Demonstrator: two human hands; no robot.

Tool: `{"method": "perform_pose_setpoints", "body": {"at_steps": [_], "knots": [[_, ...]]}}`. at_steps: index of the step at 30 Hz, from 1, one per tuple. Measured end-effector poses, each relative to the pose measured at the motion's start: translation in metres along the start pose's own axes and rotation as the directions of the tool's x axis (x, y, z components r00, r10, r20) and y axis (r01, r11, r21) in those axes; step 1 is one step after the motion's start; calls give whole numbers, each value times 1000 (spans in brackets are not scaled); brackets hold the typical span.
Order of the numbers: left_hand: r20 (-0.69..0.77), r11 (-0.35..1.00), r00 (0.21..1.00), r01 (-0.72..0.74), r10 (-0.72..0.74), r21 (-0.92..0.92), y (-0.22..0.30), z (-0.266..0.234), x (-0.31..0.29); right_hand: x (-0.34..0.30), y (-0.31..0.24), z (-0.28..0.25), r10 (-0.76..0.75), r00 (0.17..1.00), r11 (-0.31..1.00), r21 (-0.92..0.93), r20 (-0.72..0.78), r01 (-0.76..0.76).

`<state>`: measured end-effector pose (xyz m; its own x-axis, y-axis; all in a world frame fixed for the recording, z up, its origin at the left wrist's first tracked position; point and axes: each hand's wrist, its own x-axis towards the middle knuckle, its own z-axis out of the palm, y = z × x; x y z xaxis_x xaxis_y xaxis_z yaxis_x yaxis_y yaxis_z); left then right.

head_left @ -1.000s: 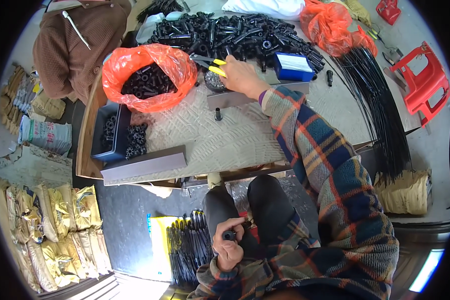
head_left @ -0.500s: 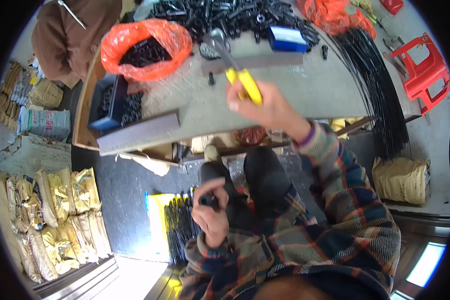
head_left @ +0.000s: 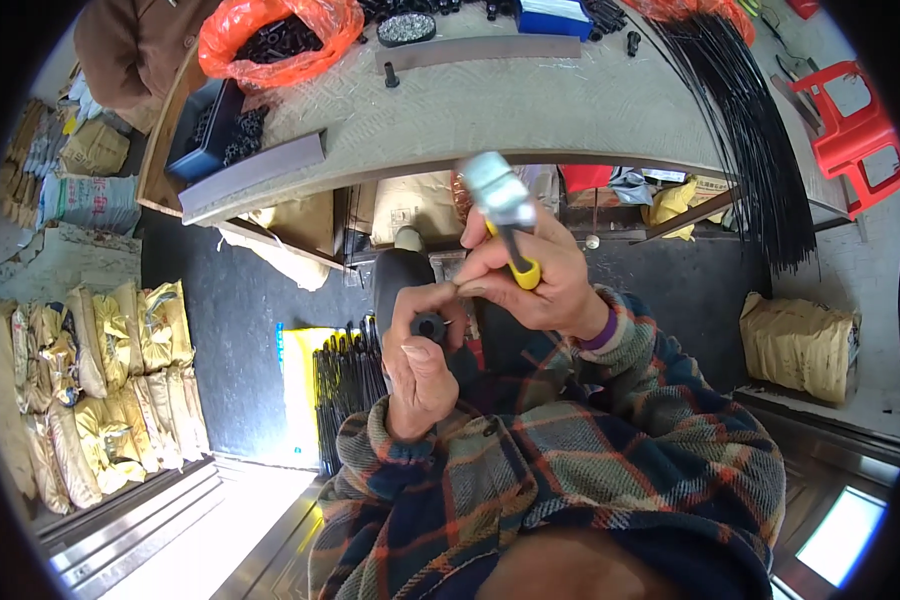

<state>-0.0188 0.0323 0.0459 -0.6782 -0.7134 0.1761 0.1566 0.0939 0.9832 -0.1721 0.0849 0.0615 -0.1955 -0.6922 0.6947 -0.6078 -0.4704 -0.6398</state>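
Observation:
My left hand is closed around a short black tubular part, whose round hollow end faces up. My right hand grips yellow-handled pliers with a metal head, blurred and tilted up away from me. The right thumb and fingertips meet the left index finger just above the black part. Whether something thin is pinched there is too small to tell. Both hands are in front of the bench edge, over my lap. A single black fitting stands on the bench beyond them.
The bench carries an orange bag of black parts, a blue bin, a small dish and a bundle of black strands. A red stool stands at right. More black strands lie on yellow sheeting at lower left.
My right hand has come back from over the bench toward my left hand, bringing the pliers. My left hand has risen slightly with the black part. The view has tipped downward.

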Motion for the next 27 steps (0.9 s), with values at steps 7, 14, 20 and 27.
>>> {"method": "perform_pose_setpoints", "body": {"at_steps": [7, 14, 20, 27], "knots": [[52, 998, 997, -61, 61, 6, 8, 5, -7, -20, -5, 9, -3, 999, 956, 293, -42, 15], [-1, 990, 991, -132, 132, 52, 3, 12, -9, -21, -11, 5, 2, 1000, 977, 212, 21, -7], [20, 986, 987, -161, 160, 38, 0, 9, -11, -23, -13, 14, 50, 999, 956, 289, -13, -44], [-64, 948, 962, -247, 264, 202, -5, 7, -9, -31, -16, 38, 69, 986, 970, 241, -152, -31]]}}
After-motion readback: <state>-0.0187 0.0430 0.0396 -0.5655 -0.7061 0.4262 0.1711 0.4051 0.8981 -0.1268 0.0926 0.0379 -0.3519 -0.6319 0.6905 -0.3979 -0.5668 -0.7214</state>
